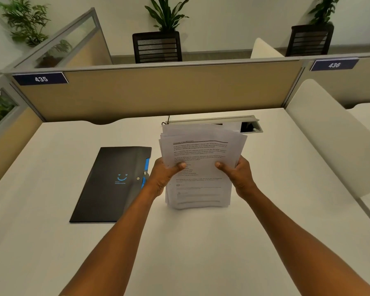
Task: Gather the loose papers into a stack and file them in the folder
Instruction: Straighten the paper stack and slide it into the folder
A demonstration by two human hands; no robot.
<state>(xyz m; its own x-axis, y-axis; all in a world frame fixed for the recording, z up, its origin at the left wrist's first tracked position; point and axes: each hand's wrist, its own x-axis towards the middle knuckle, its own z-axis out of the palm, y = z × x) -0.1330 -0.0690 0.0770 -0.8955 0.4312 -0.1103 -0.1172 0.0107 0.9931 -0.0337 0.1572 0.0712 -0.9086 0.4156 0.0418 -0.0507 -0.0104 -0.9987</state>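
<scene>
A stack of printed white papers [200,154] stands upright on its bottom edge on the white desk [51,242], its top sheets fanned unevenly. My left hand [163,175] grips the stack's left side with the thumb across the front page. On the right side my right hand [236,175] holds it the same way. A closed black folder [111,184] with a blue smiley print and a snap button lies flat just left of my left hand, apart from the papers.
A beige cubicle partition [158,92] labelled 435 closes off the desk's far edge. A grey cable box [250,124] with an open lid sits behind the papers. A white curved divider [329,133] bounds the right side. Black chairs and plants stand beyond.
</scene>
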